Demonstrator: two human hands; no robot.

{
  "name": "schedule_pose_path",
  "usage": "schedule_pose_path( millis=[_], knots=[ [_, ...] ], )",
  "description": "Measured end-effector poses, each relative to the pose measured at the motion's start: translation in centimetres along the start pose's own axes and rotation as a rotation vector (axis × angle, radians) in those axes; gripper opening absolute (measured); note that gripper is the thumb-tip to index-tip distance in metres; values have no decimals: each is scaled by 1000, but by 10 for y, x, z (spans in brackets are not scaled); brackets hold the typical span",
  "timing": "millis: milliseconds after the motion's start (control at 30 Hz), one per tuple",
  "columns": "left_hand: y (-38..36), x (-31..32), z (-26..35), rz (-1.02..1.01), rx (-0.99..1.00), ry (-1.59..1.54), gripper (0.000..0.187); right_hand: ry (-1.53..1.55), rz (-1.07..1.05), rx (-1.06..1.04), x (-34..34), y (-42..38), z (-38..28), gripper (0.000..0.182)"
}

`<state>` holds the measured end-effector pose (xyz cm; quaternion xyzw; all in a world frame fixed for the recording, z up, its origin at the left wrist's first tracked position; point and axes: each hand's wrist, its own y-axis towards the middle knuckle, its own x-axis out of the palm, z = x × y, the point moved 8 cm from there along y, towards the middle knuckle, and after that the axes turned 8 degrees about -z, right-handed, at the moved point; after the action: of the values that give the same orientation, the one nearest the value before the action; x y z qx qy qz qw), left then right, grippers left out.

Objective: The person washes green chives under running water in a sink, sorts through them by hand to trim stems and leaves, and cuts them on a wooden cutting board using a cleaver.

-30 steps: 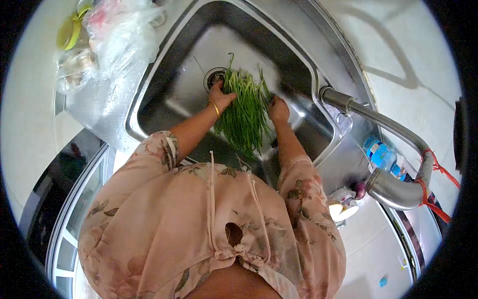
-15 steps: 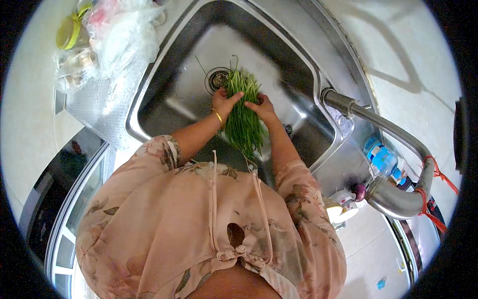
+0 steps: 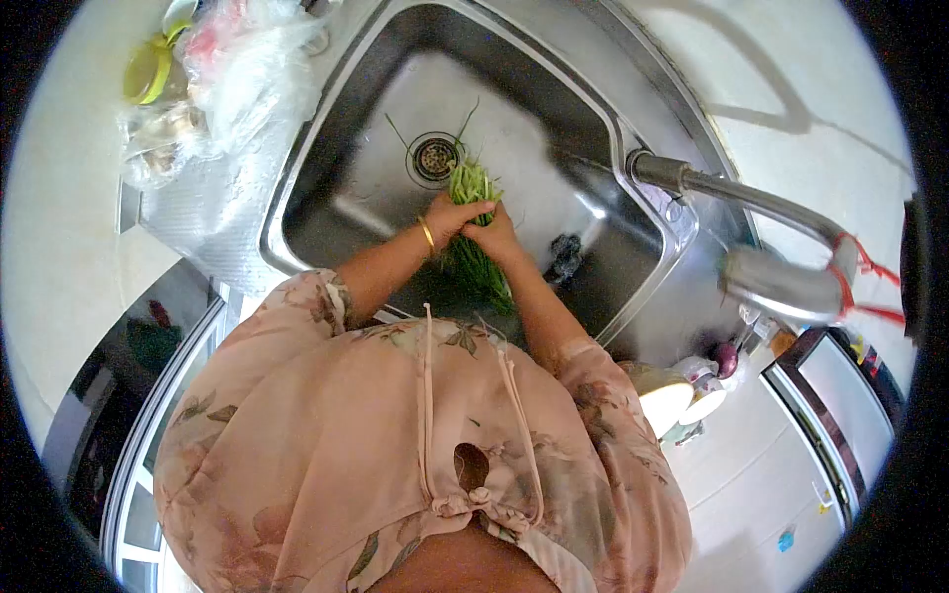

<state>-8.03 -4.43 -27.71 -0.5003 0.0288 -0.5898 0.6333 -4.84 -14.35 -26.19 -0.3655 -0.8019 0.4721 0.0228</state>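
A bunch of green chives is gathered inside the steel sink, pale ends toward the drain and dark leaves hanging toward me. My left hand, with a gold bangle at the wrist, is wrapped round the bunch from the left. From the right, my right hand closes on the same bunch, and the two hands touch. Parts of the stems are hidden under my fingers. A few loose blades lie beside the drain. Right of my right forearm, a dark crumpled lump lies in the sink.
A steel faucet with red ties reaches over the sink's right rim. Clear plastic bags and a yellow-green rimmed container stand on the left drainboard. Bowls and a purple onion sit at the lower right.
My hands have drawn together, squeezing the spread chives into a narrower bundle and moving it slightly toward me. The view has shifted a little; the faucet's near end now looks blurred.
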Motion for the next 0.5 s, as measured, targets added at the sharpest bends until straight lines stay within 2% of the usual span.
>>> schedule_pose_path(
  millis=[67, 167, 200, 300, 333, 433, 500],
  knots=[
    [-20, 17, 27, -40, 104, 48, 51, -67, 61, -6, -10, -25, -25, 80],
    [-60, 50, 80, -146, 315, 311, 62, -20, 129, -273, -29, -63, -70, 79],
    [-79, 60, 101, -106, 335, 447, 79, 99, 118, -354, -32, -81, -92, 64],
    [-105, 85, 124, -240, 565, 426, 86, 208, 239, -496, -42, -120, -121, 49],
    [-118, 96, 132, -273, 621, 445, 88, 208, 266, -674, -48, -143, -147, 45],
    [-156, 125, 166, -294, 729, 520, 95, 351, 215, -833, -62, -186, -188, 40],
    [-184, 143, 194, -226, 853, 819, 96, 175, 313, -956, -76, -210, -205, 43]
  ],
)
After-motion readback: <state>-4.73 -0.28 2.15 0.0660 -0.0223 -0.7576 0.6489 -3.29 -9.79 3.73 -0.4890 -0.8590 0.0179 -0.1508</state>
